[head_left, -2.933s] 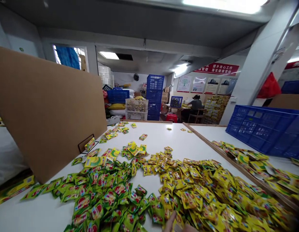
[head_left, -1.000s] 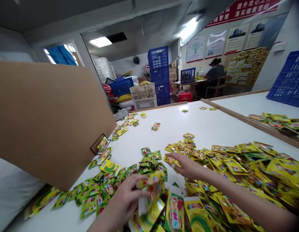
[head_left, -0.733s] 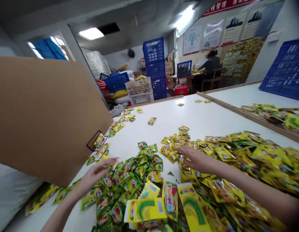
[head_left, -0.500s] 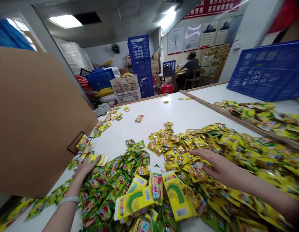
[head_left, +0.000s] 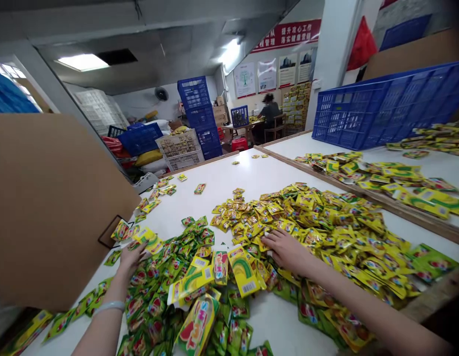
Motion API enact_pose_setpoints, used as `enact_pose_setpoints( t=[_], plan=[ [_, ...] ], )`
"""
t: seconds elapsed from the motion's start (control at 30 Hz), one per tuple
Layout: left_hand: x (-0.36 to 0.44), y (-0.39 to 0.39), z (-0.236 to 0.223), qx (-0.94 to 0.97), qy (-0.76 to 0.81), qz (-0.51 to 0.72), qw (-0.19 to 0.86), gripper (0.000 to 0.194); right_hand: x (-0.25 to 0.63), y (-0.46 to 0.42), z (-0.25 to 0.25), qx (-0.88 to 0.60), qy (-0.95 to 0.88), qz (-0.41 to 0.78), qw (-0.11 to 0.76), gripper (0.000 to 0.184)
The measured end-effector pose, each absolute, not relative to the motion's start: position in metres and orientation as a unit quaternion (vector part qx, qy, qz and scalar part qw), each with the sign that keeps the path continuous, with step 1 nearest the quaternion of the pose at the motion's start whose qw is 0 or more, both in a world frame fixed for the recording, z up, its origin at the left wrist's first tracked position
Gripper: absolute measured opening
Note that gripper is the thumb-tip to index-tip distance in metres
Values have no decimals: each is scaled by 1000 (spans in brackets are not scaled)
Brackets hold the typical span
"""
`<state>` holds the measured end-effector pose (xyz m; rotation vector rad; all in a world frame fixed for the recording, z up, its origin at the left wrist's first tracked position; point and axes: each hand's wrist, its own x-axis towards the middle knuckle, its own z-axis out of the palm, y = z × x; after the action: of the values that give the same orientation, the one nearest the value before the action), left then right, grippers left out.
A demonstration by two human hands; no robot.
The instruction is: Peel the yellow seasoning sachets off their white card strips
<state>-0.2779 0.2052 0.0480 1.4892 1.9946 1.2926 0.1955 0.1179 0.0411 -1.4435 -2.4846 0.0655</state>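
My left hand (head_left: 131,258), with a pale bangle at the wrist, is closed on a small yellow carton (head_left: 149,239) at the left side of the table. Beneath and beside it spreads a heap of green packets (head_left: 170,267). My right hand (head_left: 286,251) reaches into the pile of yellow packets (head_left: 303,212); its fingers are curled down around a yellow packet, partly hidden, with white coverings near the fingertips. Between the hands, several printed cartons, including a yellow carton (head_left: 244,271) and a carton with a watermelon picture (head_left: 198,324), lie on the green packets.
A large brown cardboard box (head_left: 59,207) stands at the left. Beyond a wooden strip (head_left: 321,177) on the right are flat cartons (head_left: 396,178) and a blue crate (head_left: 362,116). Crates (head_left: 197,106) are stacked behind the table, and a person (head_left: 270,113) sits farther back.
The view has swung right. My right hand has moved left over the yellow packets, and its fingers have curled. My left hand still holds the carton; the watermelon carton shows more fully.
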Motion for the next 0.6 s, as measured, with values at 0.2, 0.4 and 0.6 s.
enact_pose_setpoints(
  t=[0.2, 0.4, 0.6],
  plan=[
    [-260, 159, 97, 508, 687, 464, 233, 39, 216, 88, 48, -521, -829, 29, 200, 40],
    [-166, 67, 99, 623, 654, 406, 139, 43, 199, 25, 28, -583, -644, 233, 437, 23],
    [-51, -20, 46, 839, 472, 97, 253, 38, 174, -9, -4, -548, -418, 510, 515, 35]
  ],
)
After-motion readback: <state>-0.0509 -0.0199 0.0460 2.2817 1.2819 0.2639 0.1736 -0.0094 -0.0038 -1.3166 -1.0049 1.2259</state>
